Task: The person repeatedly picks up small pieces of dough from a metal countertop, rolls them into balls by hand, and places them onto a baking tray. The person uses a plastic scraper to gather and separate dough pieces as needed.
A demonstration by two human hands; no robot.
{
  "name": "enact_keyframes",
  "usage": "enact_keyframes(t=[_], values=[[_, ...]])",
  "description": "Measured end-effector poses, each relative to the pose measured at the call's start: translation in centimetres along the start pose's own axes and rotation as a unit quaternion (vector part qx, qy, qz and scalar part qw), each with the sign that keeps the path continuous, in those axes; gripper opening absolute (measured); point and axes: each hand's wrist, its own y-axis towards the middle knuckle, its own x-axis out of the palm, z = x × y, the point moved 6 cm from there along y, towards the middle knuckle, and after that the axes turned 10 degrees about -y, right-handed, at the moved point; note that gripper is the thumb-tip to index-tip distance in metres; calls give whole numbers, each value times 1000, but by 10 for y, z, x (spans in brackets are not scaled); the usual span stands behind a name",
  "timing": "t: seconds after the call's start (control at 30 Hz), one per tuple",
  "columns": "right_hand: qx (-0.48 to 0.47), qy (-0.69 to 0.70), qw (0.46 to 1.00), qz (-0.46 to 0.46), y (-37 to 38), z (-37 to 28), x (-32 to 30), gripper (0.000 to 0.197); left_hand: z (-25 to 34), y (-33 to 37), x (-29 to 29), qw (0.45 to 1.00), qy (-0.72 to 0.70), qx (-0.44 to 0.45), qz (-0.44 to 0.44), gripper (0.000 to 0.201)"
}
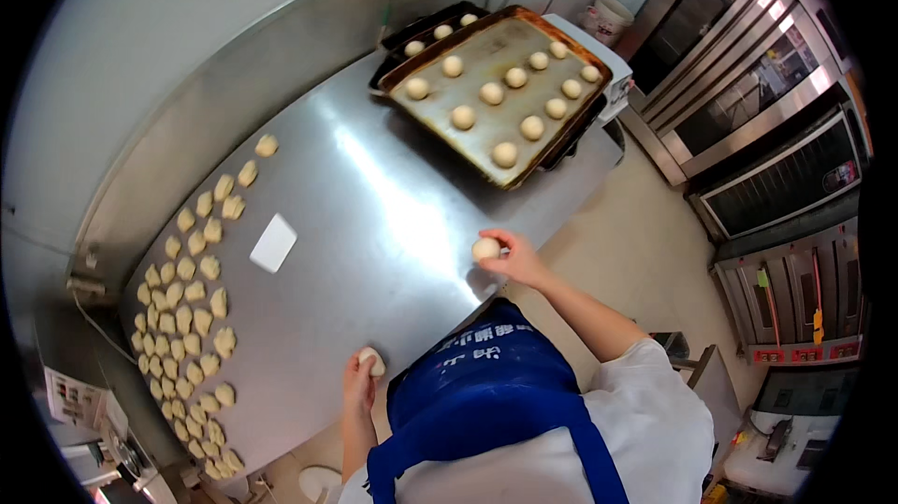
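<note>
My right hand point(511, 259) is closed around a smooth, round dough ball point(485, 249) near the front right edge of the steel table. At the front edge, to the left of my apron, my left hand point(357, 381) grips another pale dough ball point(372, 361), partly covered by the fingers. Beyond my right hand lies a browned metal baking tray point(510, 41) with several round dough balls spaced apart on it. Rough dough pieces point(194, 344) lie spread in loose rows over the table's left side. Between them and the middle rests a white rectangular dough scraper point(273, 243).
The steel table point(374, 252) runs along a wall. Under the baking tray are more dark trays point(412, 32), one also carrying dough balls. At the far right stand ovens point(748, 55) with glass doors, a white bucket point(610, 18) beside them. A blue apron point(486, 364) touches the table's front edge.
</note>
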Motion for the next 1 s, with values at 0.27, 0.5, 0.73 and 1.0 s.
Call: enact_keyframes(t=[0.27, 0.5, 0.73, 1.0], values=[[-91, -43, 985, 139, 255, 9, -237, 60, 54, 51, 213, 998, -21, 50, -20, 45], [-106, -209, 950, 204, 492, 29, -357, 58, 85, 56, 351, 985, -161, 54, -8, 50], [-139, -381, 884, 232, 597, 89, -368, 55, 199, 122, 540, 982, 102, 150, -52, 63], [-208, -387, 882, 172, 537, 30, -396, 73, 266, 282, 753, 820, 410, 383, -112, 59]])
